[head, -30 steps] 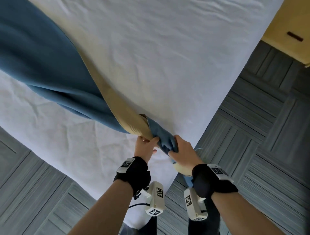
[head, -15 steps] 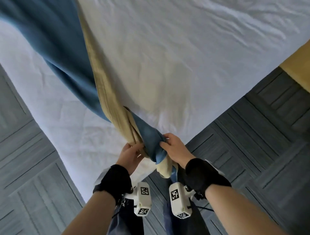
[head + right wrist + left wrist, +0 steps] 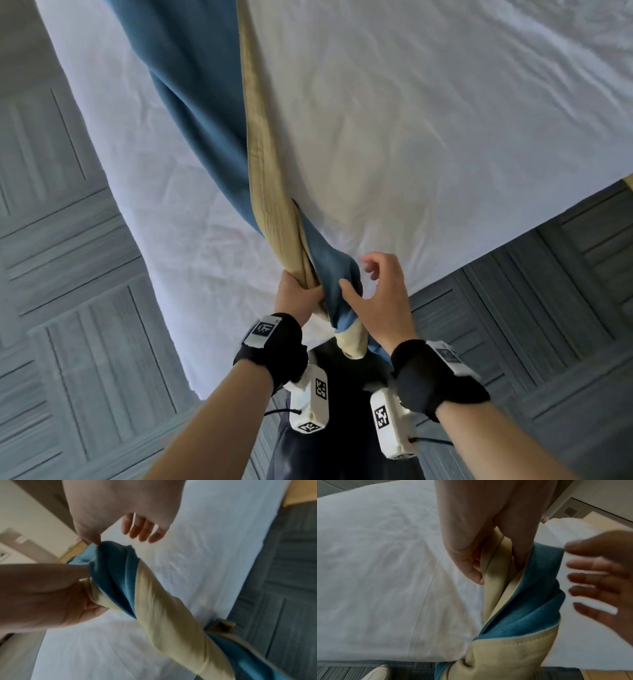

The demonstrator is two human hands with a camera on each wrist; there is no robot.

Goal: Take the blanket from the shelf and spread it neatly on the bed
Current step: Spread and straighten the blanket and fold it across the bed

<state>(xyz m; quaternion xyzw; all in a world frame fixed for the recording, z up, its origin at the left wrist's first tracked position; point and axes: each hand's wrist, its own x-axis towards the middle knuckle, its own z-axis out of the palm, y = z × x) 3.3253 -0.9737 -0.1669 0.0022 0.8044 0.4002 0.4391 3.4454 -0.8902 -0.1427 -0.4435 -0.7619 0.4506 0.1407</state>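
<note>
A blue blanket with a beige reverse side lies twisted in a long band across the white bed, running from the far left down to the near corner. My left hand grips the bunched end of the blanket at that corner, fingers wrapped round the beige fold. My right hand hovers just right of the bunch with fingers spread and relaxed; only its thumb touches the blue cloth. The blanket's loose tail hangs below my hands over the bed's edge.
Grey patterned carpet tiles surround the bed corner on both sides. A strip of wooden furniture shows at the right edge. My dark trousers stand right against the corner; a light shoe is on the carpet.
My right hand has let go of the blanket end and spread its fingers. The left hand keeps its grip. The view has swung, so the blanket band now runs more upright.
</note>
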